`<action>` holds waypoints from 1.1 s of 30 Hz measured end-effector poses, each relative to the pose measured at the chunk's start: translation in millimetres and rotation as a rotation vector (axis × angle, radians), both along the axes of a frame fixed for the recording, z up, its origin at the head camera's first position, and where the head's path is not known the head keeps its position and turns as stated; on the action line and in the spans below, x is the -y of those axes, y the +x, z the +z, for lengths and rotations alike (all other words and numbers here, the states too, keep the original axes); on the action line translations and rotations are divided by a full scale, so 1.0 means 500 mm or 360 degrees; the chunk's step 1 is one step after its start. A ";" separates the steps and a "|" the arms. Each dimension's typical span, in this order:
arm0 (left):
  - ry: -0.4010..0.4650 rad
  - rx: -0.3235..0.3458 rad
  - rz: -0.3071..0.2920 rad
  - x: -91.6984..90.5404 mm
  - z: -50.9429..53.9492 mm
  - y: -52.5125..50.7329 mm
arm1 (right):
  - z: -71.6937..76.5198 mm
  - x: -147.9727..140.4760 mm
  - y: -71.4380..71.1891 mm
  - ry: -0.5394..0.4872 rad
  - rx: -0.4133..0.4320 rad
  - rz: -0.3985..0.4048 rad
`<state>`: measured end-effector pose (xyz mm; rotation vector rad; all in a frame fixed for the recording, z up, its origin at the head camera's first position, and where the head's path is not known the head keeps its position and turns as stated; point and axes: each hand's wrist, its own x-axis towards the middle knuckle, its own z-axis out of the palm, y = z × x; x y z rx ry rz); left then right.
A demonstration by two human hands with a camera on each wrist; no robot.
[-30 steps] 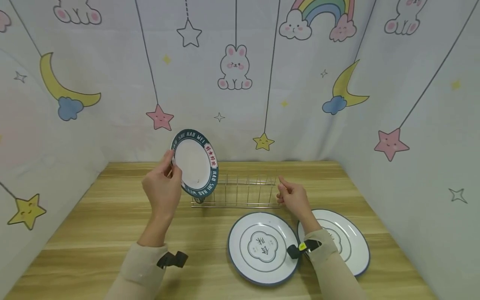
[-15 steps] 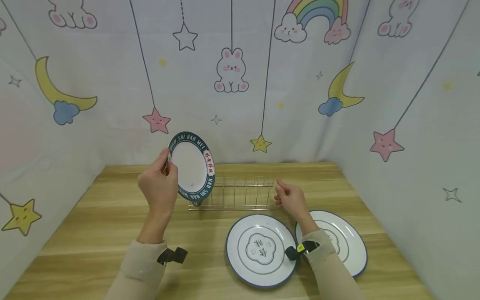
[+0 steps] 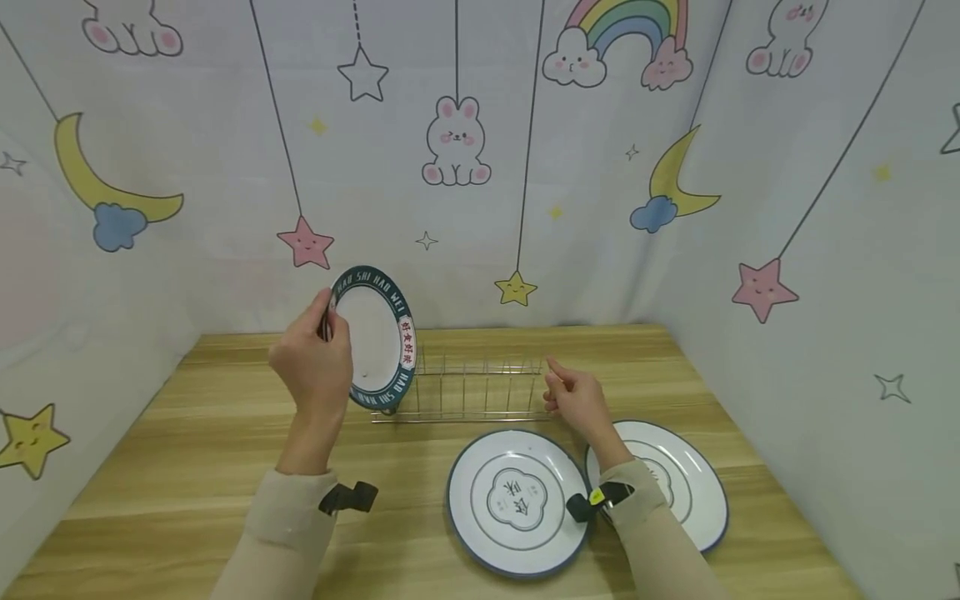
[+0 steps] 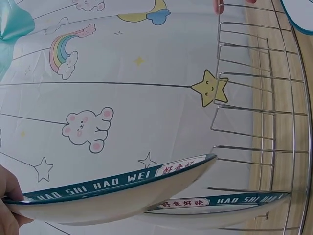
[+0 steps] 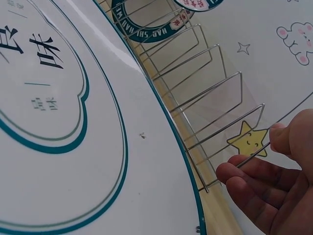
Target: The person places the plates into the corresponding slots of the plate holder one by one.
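My left hand pinches the left edge of a green-rimmed white plate, raised and tilted at the left end of a wire dish rack. In the left wrist view, this held plate is seen edge-on. A second green-rimmed plate stands in the rack beyond it; the head view mostly hides it behind the held one. My right hand pinches the end wire at the rack's right side, with thumb and fingers round it in the right wrist view.
Two large blue-rimmed white plates lie on the wooden table in front of the rack: one near the middle, the other partly under my right forearm. A patterned cloth hangs behind and along the sides.
The head view has shifted slightly. My left hand has carried the green-rimmed plate a little to the left relative to the rack. My right hand keeps its hold on the rack.
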<state>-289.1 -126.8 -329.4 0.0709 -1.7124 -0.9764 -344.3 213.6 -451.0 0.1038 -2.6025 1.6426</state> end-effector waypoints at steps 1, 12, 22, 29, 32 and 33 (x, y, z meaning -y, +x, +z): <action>0.0002 -0.0007 0.0002 -0.001 0.000 -0.002 | 0.000 0.000 -0.001 0.0002 0.0000 0.0002; -0.0051 0.0020 -0.0107 -0.020 -0.033 -0.025 | 0.000 0.004 0.000 -0.0004 0.0019 -0.0011; 0.0055 0.0113 -0.0382 -0.041 -0.054 -0.031 | -0.001 0.001 -0.002 0.0010 0.0006 -0.0010; -0.0004 0.0271 -0.0365 -0.043 -0.083 -0.029 | -0.003 0.003 -0.002 0.0013 0.0014 0.0007; -0.0008 0.0270 -0.0388 -0.043 -0.080 -0.027 | -0.001 0.003 -0.002 0.0013 0.0009 0.0006; -0.0005 0.0274 -0.0399 -0.042 -0.079 -0.027 | 0.000 0.003 -0.002 0.0009 0.0006 0.0007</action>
